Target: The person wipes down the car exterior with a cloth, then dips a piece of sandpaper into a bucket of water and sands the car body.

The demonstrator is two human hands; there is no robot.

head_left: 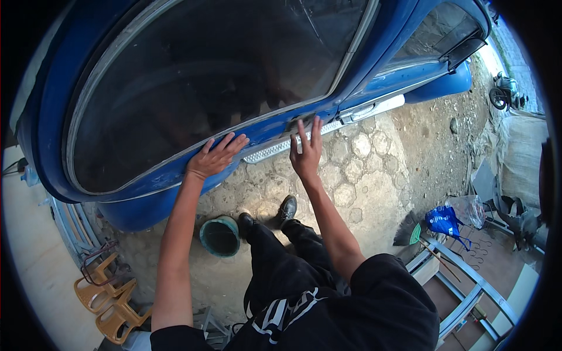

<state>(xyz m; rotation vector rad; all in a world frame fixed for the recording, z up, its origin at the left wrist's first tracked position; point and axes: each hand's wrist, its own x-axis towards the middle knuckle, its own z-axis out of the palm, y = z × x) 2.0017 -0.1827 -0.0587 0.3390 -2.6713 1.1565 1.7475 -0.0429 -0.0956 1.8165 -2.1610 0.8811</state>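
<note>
A blue vehicle with a large dark side window fills the upper part of the head view. Below that window, my left hand lies flat on the blue body panel, its fingers spread toward the right. Farther right, my right hand reaches up to the same panel with stretched, parted fingers. A dark patch shows at its fingertips; I cannot make out whether it is a mark or a thin piece of something. No held object is visible in either hand.
A green bucket stands by my shoes on the stone paving. Brown plastic chairs are at lower left. At right lie a broom, a blue bag and a metal frame. A motorcycle stands far right.
</note>
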